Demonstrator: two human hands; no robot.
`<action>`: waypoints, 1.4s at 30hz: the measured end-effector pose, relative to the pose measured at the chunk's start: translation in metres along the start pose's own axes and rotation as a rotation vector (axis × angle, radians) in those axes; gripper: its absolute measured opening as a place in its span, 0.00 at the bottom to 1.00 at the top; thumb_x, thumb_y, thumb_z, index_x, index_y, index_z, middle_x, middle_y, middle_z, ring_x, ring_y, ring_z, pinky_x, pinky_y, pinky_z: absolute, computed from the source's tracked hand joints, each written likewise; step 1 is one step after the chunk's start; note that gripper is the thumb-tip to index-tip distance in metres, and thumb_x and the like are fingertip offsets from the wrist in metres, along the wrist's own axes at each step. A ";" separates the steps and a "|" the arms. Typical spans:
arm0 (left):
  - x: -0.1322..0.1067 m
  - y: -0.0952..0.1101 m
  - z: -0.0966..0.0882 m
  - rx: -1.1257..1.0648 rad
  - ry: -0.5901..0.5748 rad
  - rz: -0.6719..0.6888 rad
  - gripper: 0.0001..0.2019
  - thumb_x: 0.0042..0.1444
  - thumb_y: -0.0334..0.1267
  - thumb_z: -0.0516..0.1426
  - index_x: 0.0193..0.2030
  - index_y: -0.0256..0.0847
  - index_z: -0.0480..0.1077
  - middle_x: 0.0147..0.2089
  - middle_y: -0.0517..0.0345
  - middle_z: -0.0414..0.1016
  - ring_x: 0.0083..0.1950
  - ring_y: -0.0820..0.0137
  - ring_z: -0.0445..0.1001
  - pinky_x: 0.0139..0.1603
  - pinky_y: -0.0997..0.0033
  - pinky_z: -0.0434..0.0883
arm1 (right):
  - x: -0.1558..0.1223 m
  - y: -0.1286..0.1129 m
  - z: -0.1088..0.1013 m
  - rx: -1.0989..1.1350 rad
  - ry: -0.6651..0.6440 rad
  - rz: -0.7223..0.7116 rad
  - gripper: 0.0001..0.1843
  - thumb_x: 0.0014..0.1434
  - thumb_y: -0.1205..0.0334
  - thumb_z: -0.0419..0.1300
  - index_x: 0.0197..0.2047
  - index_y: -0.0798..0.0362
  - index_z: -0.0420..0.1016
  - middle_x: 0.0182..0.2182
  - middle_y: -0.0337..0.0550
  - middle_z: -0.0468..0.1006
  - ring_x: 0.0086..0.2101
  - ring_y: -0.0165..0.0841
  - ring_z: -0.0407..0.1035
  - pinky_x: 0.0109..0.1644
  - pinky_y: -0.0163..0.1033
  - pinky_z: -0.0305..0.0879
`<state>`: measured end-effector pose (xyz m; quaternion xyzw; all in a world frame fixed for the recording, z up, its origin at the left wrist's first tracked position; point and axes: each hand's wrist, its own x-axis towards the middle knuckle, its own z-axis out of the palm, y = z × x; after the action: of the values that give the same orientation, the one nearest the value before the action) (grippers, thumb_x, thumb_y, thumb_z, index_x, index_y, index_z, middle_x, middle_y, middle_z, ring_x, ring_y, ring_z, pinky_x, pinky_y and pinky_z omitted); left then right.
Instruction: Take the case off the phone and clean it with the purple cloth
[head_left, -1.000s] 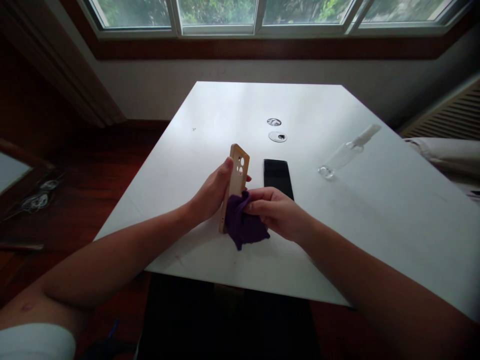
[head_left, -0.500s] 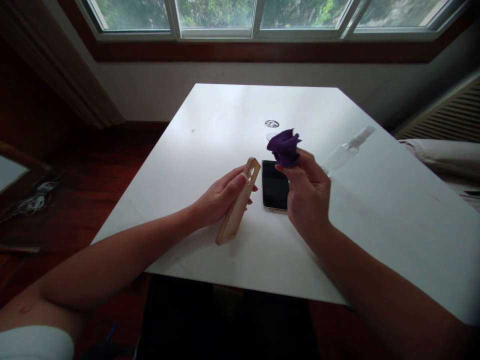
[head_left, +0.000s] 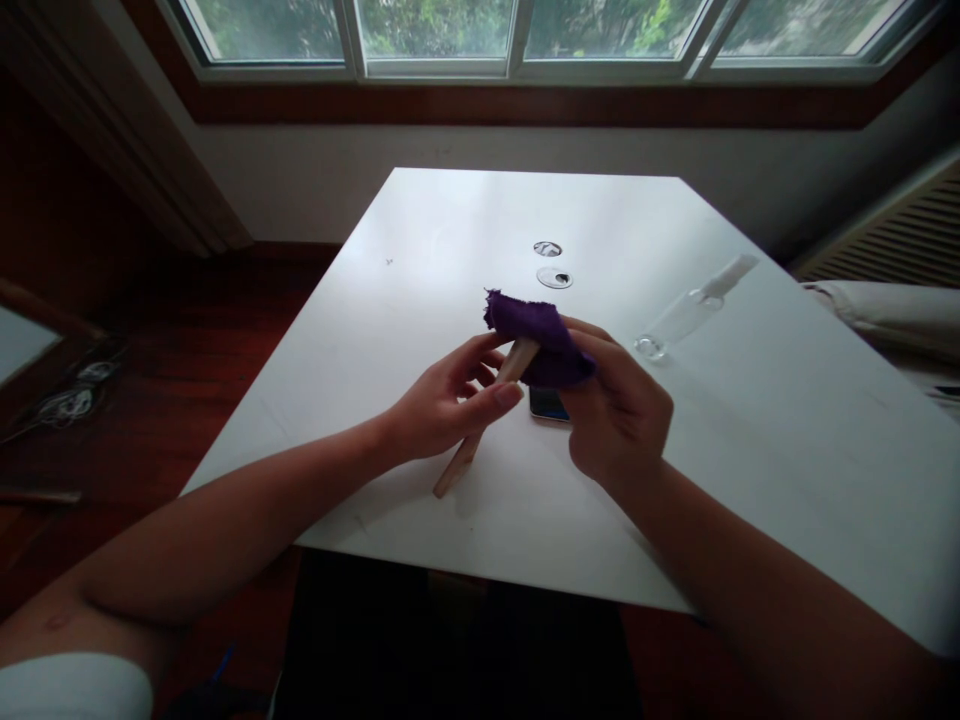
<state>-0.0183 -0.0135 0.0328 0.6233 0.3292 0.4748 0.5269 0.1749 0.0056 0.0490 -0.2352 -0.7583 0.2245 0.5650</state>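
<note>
My left hand (head_left: 442,405) grips a tan phone case (head_left: 480,425), held edge-on and slanting down to the white table (head_left: 450,230). My right hand (head_left: 619,410) is closed on a purple cloth (head_left: 536,335), which lies over the case's upper end. A black phone (head_left: 547,403) lies flat on the table behind the hands; only its near corner shows, the rest is hidden by the cloth and my right hand.
A clear spray bottle (head_left: 694,308) lies on its side to the right of the hands. Two round cable grommets (head_left: 553,277) sit in the table beyond the cloth. The table's near edge is just below my forearms. Windows run along the far wall.
My right hand lifted the purple cloth away from the case's lower part, up past the phone, then brought it down onto the case's top end. My left hand tilted the case flatter.
</note>
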 end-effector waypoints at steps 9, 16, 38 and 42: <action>0.002 -0.001 0.000 0.120 0.079 0.033 0.34 0.55 0.47 0.68 0.67 0.44 0.65 0.56 0.47 0.74 0.53 0.61 0.74 0.51 0.66 0.71 | 0.003 -0.006 -0.003 -0.099 -0.106 -0.104 0.18 0.69 0.57 0.53 0.58 0.42 0.77 0.60 0.47 0.75 0.57 0.47 0.72 0.59 0.56 0.73; 0.010 -0.013 -0.003 0.006 0.135 -0.036 0.25 0.60 0.39 0.63 0.64 0.41 0.69 0.57 0.47 0.76 0.55 0.63 0.74 0.55 0.66 0.71 | 0.005 0.006 0.006 -0.144 -0.097 0.139 0.18 0.70 0.61 0.55 0.59 0.49 0.79 0.59 0.46 0.76 0.58 0.41 0.72 0.65 0.50 0.69; 0.025 -0.013 -0.016 -0.511 0.371 -0.496 0.09 0.56 0.39 0.60 0.39 0.35 0.75 0.37 0.49 0.79 0.32 0.69 0.76 0.31 0.73 0.73 | -0.009 0.037 0.012 -0.306 -0.652 0.234 0.26 0.69 0.52 0.57 0.66 0.52 0.71 0.69 0.48 0.61 0.68 0.45 0.59 0.74 0.55 0.53; 0.027 -0.016 -0.018 -0.594 0.349 -0.579 0.18 0.63 0.48 0.53 0.36 0.36 0.75 0.35 0.46 0.80 0.33 0.60 0.79 0.37 0.60 0.78 | -0.009 0.029 0.012 -0.323 -0.698 0.130 0.23 0.69 0.53 0.56 0.62 0.54 0.76 0.67 0.49 0.65 0.68 0.44 0.60 0.74 0.53 0.55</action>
<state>-0.0247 0.0211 0.0243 0.2378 0.4235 0.4795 0.7309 0.1689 0.0221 0.0221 -0.2782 -0.9141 0.2039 0.2133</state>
